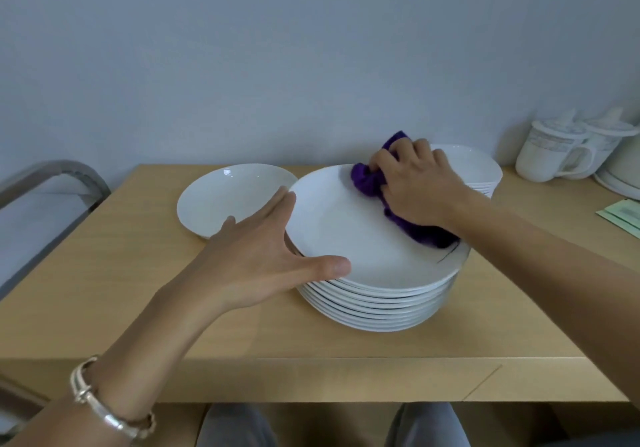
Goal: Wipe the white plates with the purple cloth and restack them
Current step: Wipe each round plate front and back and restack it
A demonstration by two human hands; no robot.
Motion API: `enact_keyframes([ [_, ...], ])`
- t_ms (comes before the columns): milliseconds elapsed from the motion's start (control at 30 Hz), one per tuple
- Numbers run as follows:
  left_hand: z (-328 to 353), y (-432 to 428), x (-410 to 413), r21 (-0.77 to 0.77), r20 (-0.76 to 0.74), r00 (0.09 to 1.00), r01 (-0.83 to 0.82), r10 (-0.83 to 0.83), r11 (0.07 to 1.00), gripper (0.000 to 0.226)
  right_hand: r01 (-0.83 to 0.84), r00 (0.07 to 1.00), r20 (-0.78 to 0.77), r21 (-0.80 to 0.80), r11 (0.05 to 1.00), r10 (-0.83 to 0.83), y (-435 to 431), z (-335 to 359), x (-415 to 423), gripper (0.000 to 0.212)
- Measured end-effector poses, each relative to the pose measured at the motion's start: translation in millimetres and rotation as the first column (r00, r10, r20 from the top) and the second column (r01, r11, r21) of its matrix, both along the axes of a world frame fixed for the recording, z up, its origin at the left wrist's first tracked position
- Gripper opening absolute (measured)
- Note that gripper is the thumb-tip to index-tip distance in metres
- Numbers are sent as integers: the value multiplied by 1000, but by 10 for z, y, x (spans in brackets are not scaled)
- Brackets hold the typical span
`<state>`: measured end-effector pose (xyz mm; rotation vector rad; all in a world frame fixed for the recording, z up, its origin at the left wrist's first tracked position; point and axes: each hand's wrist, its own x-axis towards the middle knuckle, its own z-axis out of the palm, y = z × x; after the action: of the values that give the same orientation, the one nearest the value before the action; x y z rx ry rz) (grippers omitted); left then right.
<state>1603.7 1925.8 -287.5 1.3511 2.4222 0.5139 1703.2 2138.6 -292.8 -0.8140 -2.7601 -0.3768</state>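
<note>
A tall stack of white plates (377,301) stands in the middle of the wooden table. Its top plate (343,231) lies slightly tilted. My right hand (415,186) grips the bunched purple cloth (370,179) and presses it on the far right part of that top plate. My left hand (266,252) is flat with fingers straight, its fingertips and thumb touching the top plate's left rim. A single white plate (221,197) lies on the table to the left of the stack. A second, lower stack of white plates (481,172) sits behind my right hand, partly hidden.
The wooden table (173,325) backs onto a plain wall. White lidded mugs (557,155) and a white round object (623,176) stand at the far right, with green paper (623,214) near them. A chair frame (52,183) is at the left.
</note>
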Motion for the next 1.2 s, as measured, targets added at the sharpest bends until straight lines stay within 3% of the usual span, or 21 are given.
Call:
enact_keyframes([
  [100, 39, -6, 52, -25, -17, 1000, -26, 26, 999, 98, 65, 996, 60, 47, 997, -68, -22, 21, 324, 37],
  [200, 23, -8, 53, -18, -6, 999, -37, 37, 999, 91, 28, 987, 162, -178, 984, 2, -203, 108, 526, 30],
  [300, 38, -4, 55, -20, -1, 1000, -28, 28, 999, 105, -104, 968, 122, -597, 795, 218, -528, 224, 570, 21],
  [400, 8, -12, 29, 19, 46, 999, -11, 10, 1000, 120, -276, 924, -9, -706, 652, 381, -787, 166, 386, 18],
  [633, -71, 1, -45, 94, 94, 995, 36, -45, 995, 119, -326, 937, -52, -485, 811, 346, -613, -4, -251, 30],
  [733, -33, -1, -22, 30, 62, 998, -2, 0, 1000, 106, -191, 982, -70, -337, 922, 178, -355, -60, -318, 33],
  [800, 8, 3, 6, -25, 15, 1000, -21, 21, 999, 103, -83, 996, -53, -148, 985, 75, -136, -72, -230, 34],
  [900, 37, 8, 26, -56, 0, 1000, -23, 23, 998, 115, 41, 999, -8, 62, 997, -40, 6, -116, 59, 35],
  [967, 18, 11, 11, -62, 6, 1000, -22, 23, 998, 126, 87, 996, 21, 95, 992, -90, -66, -134, 244, 33],
  [1033, -4, 9, -10, -50, 18, 1000, -16, 17, 999, 130, 85, 995, 56, -18, 996, -84, -210, -93, 374, 33],
  [1067, -17, 7, -24, -41, 17, 1000, -8, 9, 999, 130, 64, 996, 69, -151, 987, -54, -309, -42, 418, 35],
  [1133, -54, 14, -57, -17, 28, 1000, 13, -13, 1000, 125, -43, 995, 61, -444, 895, 78, -546, 77, 473, 40],
  [1200, -100, 21, -103, 6, 49, 999, 14, -14, 1000, 117, -208, 964, 7, -603, 771, 266, -773, 127, 444, 40],
])
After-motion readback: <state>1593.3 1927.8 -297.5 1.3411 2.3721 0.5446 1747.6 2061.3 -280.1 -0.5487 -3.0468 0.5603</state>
